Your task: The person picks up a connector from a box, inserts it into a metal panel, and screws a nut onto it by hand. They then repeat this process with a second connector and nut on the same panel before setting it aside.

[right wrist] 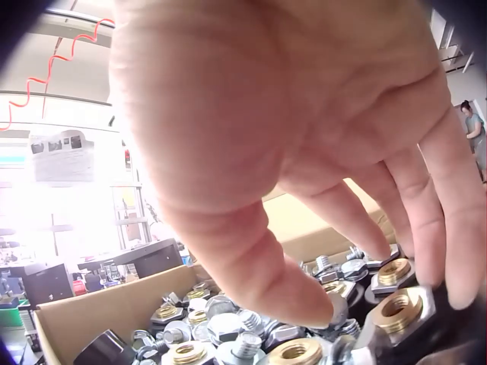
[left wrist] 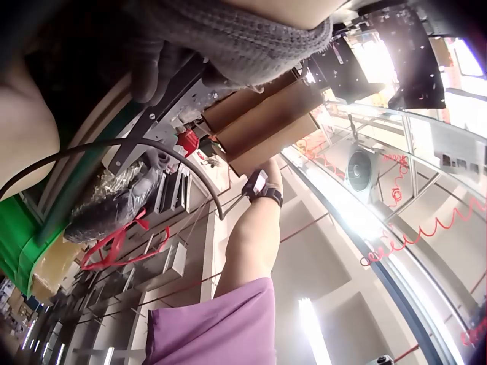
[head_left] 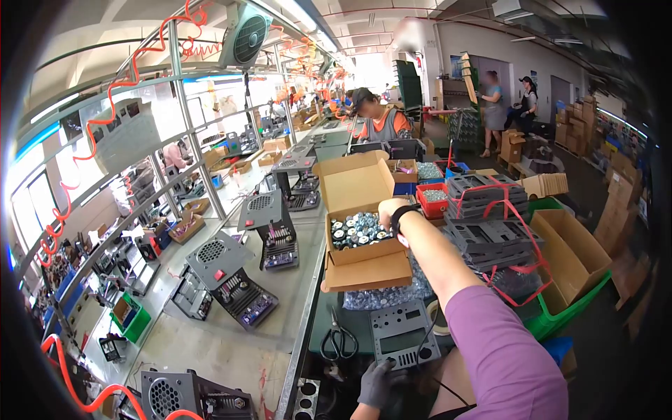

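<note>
Pointing upward, slightly tilted, a brass-threaded fitting (right wrist: 395, 322) sits beside fingers (right wrist: 464, 220).

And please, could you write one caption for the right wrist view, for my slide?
A bare right hand reaches into a cardboard box of bolts.

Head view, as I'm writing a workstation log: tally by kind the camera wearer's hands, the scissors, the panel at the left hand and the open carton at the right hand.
Gloved left hand and bare right hand: 2
Scissors: 1
Slotted gray panel: 1
Open cardboard carton: 1
Total: 5
</note>
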### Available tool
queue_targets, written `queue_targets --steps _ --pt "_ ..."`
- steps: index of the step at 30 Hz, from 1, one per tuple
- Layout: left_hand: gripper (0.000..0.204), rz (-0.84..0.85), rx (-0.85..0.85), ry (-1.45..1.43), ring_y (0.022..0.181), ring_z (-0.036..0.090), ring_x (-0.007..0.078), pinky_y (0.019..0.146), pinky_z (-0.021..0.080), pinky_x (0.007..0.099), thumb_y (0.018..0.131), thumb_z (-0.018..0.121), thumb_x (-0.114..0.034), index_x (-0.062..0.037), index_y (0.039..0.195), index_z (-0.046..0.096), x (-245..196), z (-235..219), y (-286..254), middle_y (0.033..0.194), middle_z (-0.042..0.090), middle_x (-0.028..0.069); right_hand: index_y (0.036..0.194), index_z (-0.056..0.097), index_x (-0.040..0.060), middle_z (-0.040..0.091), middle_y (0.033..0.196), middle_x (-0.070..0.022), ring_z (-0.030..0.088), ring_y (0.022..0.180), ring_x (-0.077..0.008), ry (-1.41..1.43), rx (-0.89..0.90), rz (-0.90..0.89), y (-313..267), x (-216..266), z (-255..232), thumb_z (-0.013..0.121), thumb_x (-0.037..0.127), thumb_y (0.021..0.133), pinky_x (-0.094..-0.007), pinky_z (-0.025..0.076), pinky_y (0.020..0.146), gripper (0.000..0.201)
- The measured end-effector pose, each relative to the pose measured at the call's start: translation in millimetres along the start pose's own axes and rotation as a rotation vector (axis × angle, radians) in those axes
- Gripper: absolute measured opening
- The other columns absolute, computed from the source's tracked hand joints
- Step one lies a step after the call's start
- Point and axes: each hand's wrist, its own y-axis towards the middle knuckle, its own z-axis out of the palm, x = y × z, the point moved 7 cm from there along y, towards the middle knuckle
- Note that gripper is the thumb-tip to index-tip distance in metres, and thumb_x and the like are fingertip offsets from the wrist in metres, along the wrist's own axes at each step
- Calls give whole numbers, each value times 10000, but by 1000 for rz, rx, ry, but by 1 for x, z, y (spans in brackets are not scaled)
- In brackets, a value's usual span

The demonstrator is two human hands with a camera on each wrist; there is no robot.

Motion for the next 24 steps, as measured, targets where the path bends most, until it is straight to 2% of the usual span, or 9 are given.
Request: queue_targets --steps 2,6,8,10,12,15,16,18,24 --pt "304 -3 20 32 869 655 300 722 570 365 893 493 -112 59 1143 465 -2 3 1 1033 594 182 916 732 77 702 961 -135 675 924 -298 42 -189 12 8 1 4 685 181 701 -396 529 804 243" --pt "328 43 -25 51 786 651 255 670 549 348 923 529 -184 -3 1195 500 5 -7 2 994 609 128 970 728 132 679 1080 -107 634 1044 -277 -79 -36 62 8 10 9 656 175 717 -380 498 891 266" --pt "264 54 -43 33 765 656 250 664 550 345 913 538 -162 -10 1128 529 0 0 -4 949 624 116 958 731 141 685 1066 -98 635 1039 -269 -109 88 81 4 15 8 655 180 716 -370 492 902 257" --pt "271 58 -21 20 756 656 246 655 551 340 914 534 -165 -10 1136 524 -2 3 -5 948 625 122 951 731 139 680 1083 -98 633 1041 -269 -121 84 54 -11 13 3 649 180 722 -360 496 891 246" --pt "271 58 -35 30 750 657 244 647 551 336 913 534 -166 -10 1135 524 -5 7 -7 946 625 123 920 737 122 695 1034 -106 656 984 -271 -149 102 66 -12 11 4 662 178 725 -370 516 844 216" --pt "269 52 -45 36 738 657 238 631 550 328 913 534 -166 -11 1133 523 -7 11 -11 944 627 120 855 745 83 716 872 -110 693 807 -274 -191 355 38 34 -1 35 731 177 689 -400 540 750 191" --pt "268 53 -43 32 733 657 234 622 549 324 913 534 -165 -12 1133 523 -9 11 -12 943 628 117 855 745 83 716 872 -110 693 807 -274 -195 356 35 24 0 34 731 177 689 -400 540 750 191" --pt "302 32 -22 58 800 659 261 672 557 342 902 522 -150 21 1149 495 -12 12 -10 989 616 144 843 744 74 716 869 -107 694 798 -275 -276 110 -81 -14 14 7 751 178 667 -394 546 717 204" --pt "356 28 26 63 859 667 279 720 559 351 890 533 -157 40 1179 471 -4 5 -2 1024 620 160 856 740 54 711 867 -127 696 822 -267 -295 42 -55 -15 16 8 753 160 608 -375 551 712 269"
